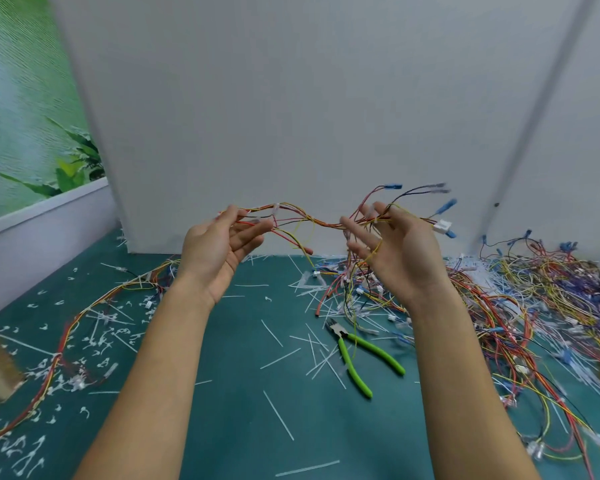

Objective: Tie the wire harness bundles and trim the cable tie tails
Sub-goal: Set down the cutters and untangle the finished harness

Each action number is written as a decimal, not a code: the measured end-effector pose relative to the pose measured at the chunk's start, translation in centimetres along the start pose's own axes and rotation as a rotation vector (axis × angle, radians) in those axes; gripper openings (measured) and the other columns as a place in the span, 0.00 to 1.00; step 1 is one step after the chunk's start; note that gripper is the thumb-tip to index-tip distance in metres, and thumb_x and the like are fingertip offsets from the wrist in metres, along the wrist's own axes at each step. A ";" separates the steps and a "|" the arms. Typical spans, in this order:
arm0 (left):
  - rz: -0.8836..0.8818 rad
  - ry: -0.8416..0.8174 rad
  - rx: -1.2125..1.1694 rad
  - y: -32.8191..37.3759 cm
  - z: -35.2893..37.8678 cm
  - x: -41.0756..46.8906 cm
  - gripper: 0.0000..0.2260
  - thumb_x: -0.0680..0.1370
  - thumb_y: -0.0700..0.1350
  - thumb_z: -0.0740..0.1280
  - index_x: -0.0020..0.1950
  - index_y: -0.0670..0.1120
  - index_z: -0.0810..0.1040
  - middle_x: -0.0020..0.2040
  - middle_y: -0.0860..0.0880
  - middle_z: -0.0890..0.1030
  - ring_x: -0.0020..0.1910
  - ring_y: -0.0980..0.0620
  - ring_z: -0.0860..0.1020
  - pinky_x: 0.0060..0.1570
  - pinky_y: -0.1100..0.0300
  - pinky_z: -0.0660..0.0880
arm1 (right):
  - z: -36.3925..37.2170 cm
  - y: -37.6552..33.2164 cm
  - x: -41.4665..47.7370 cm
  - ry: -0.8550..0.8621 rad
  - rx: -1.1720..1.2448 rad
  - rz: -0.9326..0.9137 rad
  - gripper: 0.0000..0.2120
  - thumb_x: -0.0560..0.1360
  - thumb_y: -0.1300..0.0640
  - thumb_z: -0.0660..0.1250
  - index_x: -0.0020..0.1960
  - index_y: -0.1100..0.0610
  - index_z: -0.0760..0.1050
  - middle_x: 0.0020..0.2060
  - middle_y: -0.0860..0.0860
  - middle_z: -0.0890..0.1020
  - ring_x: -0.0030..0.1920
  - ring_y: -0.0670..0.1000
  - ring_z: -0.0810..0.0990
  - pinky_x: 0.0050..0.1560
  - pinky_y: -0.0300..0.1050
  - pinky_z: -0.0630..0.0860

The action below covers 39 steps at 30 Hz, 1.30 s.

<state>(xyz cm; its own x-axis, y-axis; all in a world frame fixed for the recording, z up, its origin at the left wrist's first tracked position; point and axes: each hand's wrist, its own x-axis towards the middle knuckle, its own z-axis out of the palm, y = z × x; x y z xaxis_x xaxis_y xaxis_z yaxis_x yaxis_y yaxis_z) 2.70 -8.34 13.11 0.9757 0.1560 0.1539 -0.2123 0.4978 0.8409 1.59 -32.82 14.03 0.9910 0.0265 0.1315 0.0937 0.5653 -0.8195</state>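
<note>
Dark green work mat (239, 427): covers the whole bench surface; littered with offcuts.

Pale grey upright panel (309, 116): stands at the far edge of the mat, behind both hands.

Large tangled heap of red, yellow, black and blue wire harnesses (541, 306): lies on the mat at right, reaching from the panel's foot toward the near edge, well apart from the left hand.

Long strand of red and yellow tied wires (66, 334): lies on the mat at left, curving from near the panel toward the near left corner.

Multicoloured wire harness bundle with blue terminals and a white plug connector (312, 220): held up in the air in front of the panel, stretched between the two hands; loose ends fan out past the right hand, and a few wires hang down toward the mat.

Left hand (219, 247): palm up, thumb and forefinger pinched on the bundle's left end; other fingers loosely spread.

Right hand (399, 251): palm up, fingers curled around the bundle's right portion, fingertips apart.

Green-handled side cutters (357, 355): lie on the mat below the right hand, handles splayed, touched by neither hand.

White trimmed cable tie tails (278, 415): scattered across the mat, thickest at left.
</note>
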 end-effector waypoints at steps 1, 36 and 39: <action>0.031 0.012 0.005 -0.1 -0.1 0.1 0.09 0.85 0.45 0.61 0.51 0.41 0.76 0.40 0.42 0.86 0.42 0.49 0.87 0.37 0.62 0.81 | -0.2 0.0 0.0 -0.031 -0.080 0.036 0.06 0.86 0.55 0.57 0.54 0.55 0.71 0.50 0.50 0.78 0.60 0.63 0.85 0.46 0.50 0.77; 0.225 0.211 1.082 -5.0 -5.6 4.1 0.09 0.83 0.39 0.60 0.47 0.42 0.77 0.29 0.47 0.81 0.21 0.52 0.80 0.25 0.59 0.76 | 0.1 -1.9 -0.2 0.326 -0.892 -0.359 0.17 0.84 0.45 0.63 0.61 0.59 0.76 0.37 0.51 0.86 0.39 0.49 0.85 0.47 0.53 0.82; 0.148 0.086 1.156 -6.6 -3.5 3.2 0.09 0.83 0.39 0.60 0.48 0.41 0.78 0.31 0.43 0.82 0.21 0.51 0.80 0.26 0.58 0.77 | 1.7 -3.9 0.8 0.315 -1.184 -0.334 0.34 0.80 0.41 0.68 0.76 0.61 0.62 0.48 0.54 0.85 0.62 0.58 0.81 0.68 0.56 0.74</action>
<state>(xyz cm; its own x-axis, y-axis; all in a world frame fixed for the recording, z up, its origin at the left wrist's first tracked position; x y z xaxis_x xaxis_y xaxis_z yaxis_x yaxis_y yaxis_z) 7.06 -8.19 6.22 0.9292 0.2266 0.2920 -0.1049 -0.5960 0.7961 1.84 -33.54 18.26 0.8671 -0.2630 0.4230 0.2098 -0.5774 -0.7890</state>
